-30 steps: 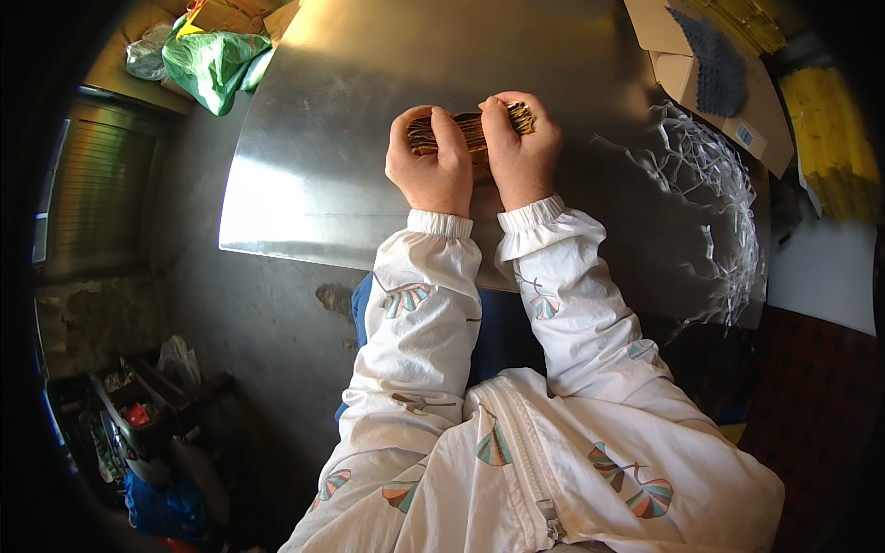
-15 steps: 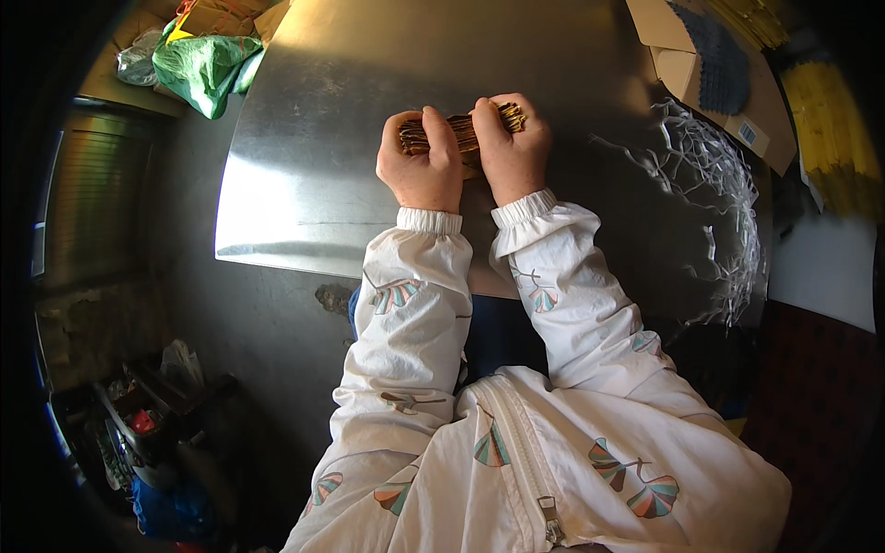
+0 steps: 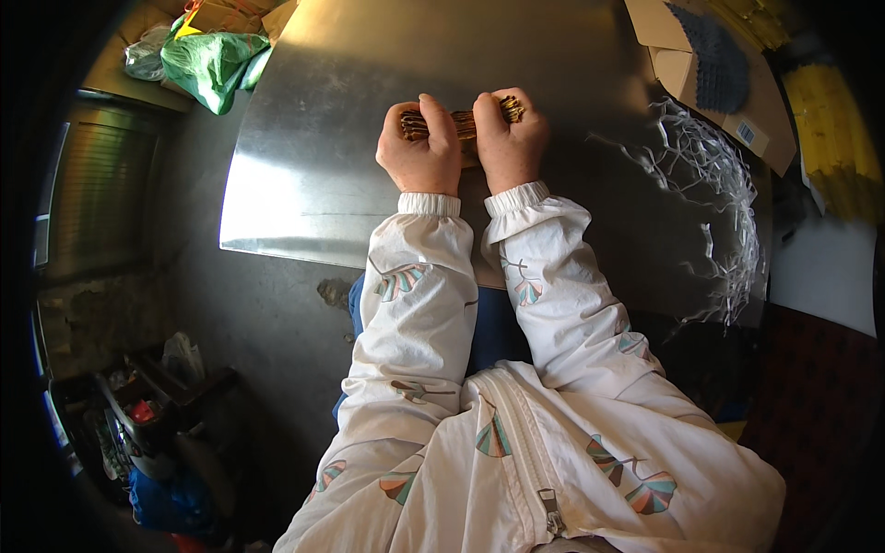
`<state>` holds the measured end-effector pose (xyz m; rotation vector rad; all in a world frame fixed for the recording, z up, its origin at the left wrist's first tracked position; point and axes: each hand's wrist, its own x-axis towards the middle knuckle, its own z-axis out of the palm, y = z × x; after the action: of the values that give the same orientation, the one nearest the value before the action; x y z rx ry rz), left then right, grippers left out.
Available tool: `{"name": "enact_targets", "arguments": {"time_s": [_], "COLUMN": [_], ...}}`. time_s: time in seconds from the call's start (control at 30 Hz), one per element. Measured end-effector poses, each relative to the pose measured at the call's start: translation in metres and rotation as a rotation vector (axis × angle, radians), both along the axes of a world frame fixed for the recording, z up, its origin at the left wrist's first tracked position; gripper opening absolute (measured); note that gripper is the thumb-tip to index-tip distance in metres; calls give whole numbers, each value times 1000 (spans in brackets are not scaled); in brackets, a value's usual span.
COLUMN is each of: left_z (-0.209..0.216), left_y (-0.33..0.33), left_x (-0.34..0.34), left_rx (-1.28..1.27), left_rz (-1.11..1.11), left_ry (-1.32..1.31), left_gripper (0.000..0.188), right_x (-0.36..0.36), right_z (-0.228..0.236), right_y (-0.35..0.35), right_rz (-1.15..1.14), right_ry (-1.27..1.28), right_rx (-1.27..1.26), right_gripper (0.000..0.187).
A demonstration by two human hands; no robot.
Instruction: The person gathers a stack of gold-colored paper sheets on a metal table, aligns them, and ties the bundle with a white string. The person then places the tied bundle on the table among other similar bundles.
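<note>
A thick bundle of thin gold-brown sheets is held crosswise above the metal tabletop. Its layered edges face up toward me. My left hand is wrapped round the left end, thumb on the near side. Round the right end my right hand is closed in the same way, and a bit of the layered edge shows above its fingers. Most of the bundle's ends and underside is hidden by my hands, so I cannot tell whether it touches the table.
The shiny metal table spreads beneath my hands. On its right lies a heap of white shredded strips, near an open cardboard box with blue cloth-like pieces. Yellow bundles stand far right. A green plastic bag sits far left.
Both hands still grip the bundle and have shifted only slightly, with the right hand a little closer in. My forearms and the view have moved a little.
</note>
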<state>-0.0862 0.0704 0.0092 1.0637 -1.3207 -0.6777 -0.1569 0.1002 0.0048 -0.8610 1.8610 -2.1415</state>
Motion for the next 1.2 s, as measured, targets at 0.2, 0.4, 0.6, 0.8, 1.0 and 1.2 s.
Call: {"name": "enact_targets", "arguments": {"time_s": [0.2,0.4,0.6,0.8,1.0,1.2], "left_z": [16,37,66,91,112,141], "left_y": [0,0,9,24,25,18], "left_x": [2,15,35,39,39,43], "left_rx": [-17,-22,58,101,172,351], "left_rz": [60,99,46,-6,-113,-571], "left_ry": [1,-1,-122,-250,-482,-385], "left_gripper": [23,23,22,29,37,77], "right_x": [8,13,-2,-9,-11,-15], "right_z": [19,42,67,78,79,95], "right_y": [3,24,64,80,89,102], "right_rz": [-57,232,731,781,739,817], "right_ry": [-2,54,175,159,82,-366], "right_rx": [77,88,151,162,160,-5], "right_gripper": [25,42,54,42,25,26]}}
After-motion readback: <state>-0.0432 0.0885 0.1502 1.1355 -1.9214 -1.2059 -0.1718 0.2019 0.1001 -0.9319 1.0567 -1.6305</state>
